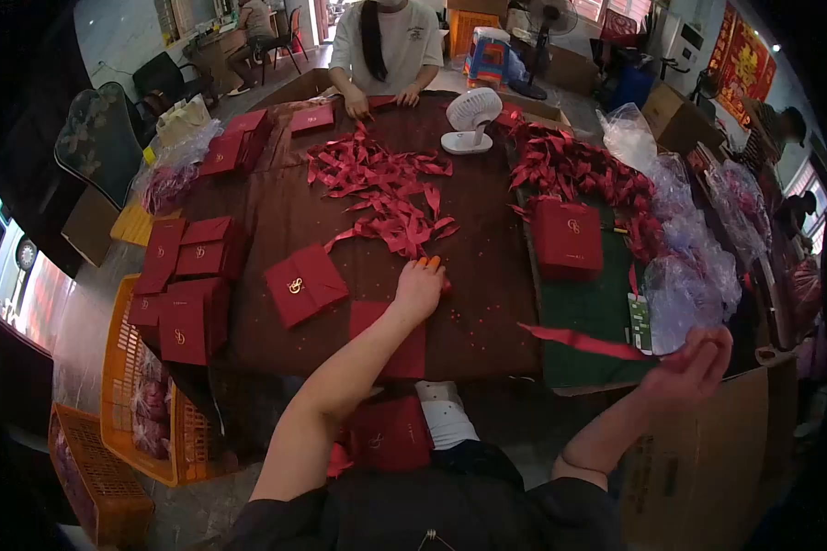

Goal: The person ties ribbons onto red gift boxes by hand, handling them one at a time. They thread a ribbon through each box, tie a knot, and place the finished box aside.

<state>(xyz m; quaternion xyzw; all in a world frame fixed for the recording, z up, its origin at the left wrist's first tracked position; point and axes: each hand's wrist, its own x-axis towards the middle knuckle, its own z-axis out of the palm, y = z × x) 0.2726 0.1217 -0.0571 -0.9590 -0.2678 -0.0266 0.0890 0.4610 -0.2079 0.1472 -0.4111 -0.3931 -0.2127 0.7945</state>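
My right hand [694,365] is raised over the right front edge of the table, its fingers closed on one end of a red ribbon [590,343] that trails to the left. My left hand [420,288], with orange covers on its fingertips, curls down at the near end of a tangled heap of red ribbons [386,188]. A bit of red shows beside its fingers; what they hold is hidden. Below that forearm lies a flat red piece [404,342]. To its left is a red envelope-like bag [306,286] with a gold emblem. Another red bag [390,432] rests at my lap.
Stacked red bags [186,317] stand at the left, above orange crates [124,395]. A white fan [471,119] stands at the back. Rightward are more ribbons [570,165], an upright red bag [568,239] and clear plastic bags [689,285]. A person [386,46] handles ribbon opposite.
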